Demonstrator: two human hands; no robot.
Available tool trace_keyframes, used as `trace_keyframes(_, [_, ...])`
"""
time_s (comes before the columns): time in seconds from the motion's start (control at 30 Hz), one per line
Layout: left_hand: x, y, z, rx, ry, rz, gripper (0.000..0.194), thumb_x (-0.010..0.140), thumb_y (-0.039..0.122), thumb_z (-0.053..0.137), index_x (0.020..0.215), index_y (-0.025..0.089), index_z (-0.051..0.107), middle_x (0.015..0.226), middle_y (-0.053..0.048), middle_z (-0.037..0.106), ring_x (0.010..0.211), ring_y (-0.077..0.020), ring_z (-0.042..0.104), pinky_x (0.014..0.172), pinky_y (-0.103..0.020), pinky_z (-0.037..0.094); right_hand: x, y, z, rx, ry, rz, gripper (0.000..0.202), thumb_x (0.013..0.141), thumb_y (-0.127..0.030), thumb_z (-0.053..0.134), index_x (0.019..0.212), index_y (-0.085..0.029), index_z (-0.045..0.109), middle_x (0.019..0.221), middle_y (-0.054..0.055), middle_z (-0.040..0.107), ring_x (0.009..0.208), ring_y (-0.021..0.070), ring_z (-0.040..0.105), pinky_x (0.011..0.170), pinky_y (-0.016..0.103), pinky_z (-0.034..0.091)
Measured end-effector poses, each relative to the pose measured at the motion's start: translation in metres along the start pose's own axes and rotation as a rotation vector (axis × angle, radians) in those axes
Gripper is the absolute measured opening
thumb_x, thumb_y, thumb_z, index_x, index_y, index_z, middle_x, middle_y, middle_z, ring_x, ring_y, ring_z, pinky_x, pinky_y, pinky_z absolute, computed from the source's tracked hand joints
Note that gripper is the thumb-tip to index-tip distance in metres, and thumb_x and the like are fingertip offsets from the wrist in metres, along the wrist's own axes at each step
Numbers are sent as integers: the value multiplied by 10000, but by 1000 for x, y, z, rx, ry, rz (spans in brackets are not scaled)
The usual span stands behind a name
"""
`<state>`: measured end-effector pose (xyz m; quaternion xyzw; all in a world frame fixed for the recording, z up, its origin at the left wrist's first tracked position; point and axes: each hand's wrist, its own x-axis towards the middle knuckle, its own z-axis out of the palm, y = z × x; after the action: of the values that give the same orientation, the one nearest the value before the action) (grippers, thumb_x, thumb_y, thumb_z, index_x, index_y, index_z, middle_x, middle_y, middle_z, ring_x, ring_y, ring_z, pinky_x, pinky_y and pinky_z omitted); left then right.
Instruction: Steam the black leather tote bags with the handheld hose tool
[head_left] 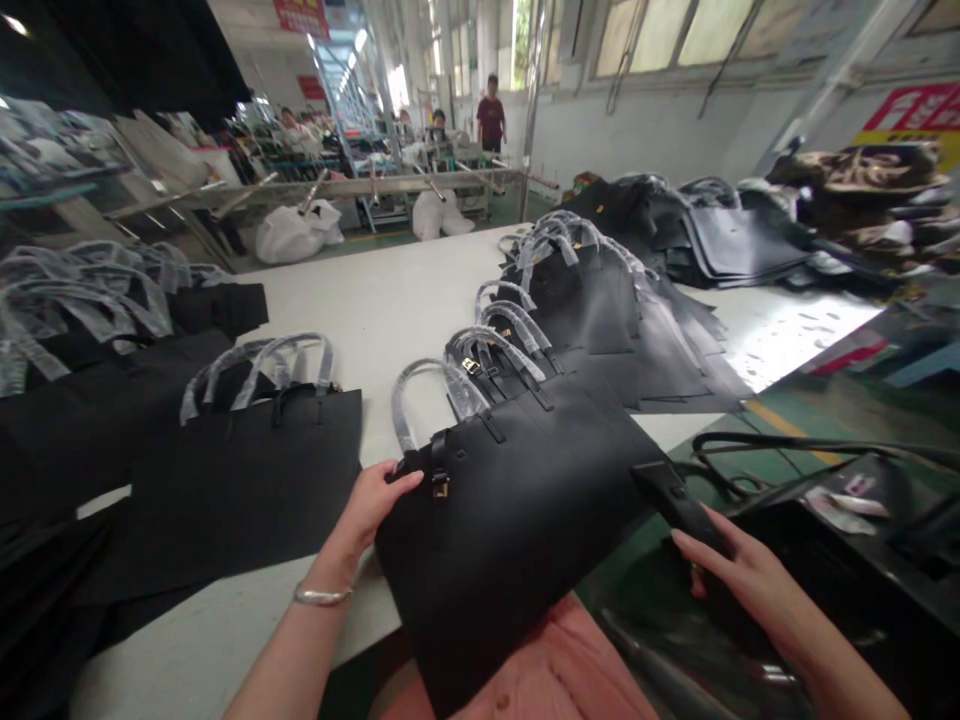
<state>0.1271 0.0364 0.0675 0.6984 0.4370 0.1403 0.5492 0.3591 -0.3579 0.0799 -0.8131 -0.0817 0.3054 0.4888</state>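
Note:
A black leather tote bag (517,510) lies tilted over the near edge of the white table (390,300), its plastic-wrapped handles (431,395) pointing away from me. My left hand (375,500) grips the bag's top left corner beside a gold clasp (441,487). My right hand (739,565) holds the bag's right corner, where a black strap (671,495) sticks out. A silver bracelet (321,596) sits on my left wrist.
More black totes with wrapped handles lie flat at left (247,460) and in an overlapping row at centre right (585,310). Stacked black pieces (735,240) sit far right. A dark bin (847,520) with cords stands at right. People work at benches in the background (491,115).

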Motion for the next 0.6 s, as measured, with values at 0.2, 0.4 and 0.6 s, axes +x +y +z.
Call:
trace_keyframes(0.2, [-11,-1,-26,-349,14,-71,519,509,403,839,897,116,648,772,-56,695,623,-194,639,583,-277,510,2,-10,11,-28,-83,-50,831,776,-575,640,1430,-137,375,477,-27,574,465,164,525,465,250,357])
trace_keyframes(0.4, [-11,-15,-35,-288,62,-82,464,509,382,829,838,127,624,709,-49,687,585,-204,638,550,-281,515,-6,-18,23,-158,-207,-22,766,812,-550,583,1437,-161,373,441,-65,517,432,149,517,457,234,359])
trace_keyframes(0.6, [-5,-27,-31,-176,83,-70,466,519,348,775,907,134,629,765,-53,701,652,-225,651,602,-300,511,-2,-31,36,-185,-330,-3,768,788,-532,590,1425,-152,390,519,-64,529,418,148,531,429,243,383])
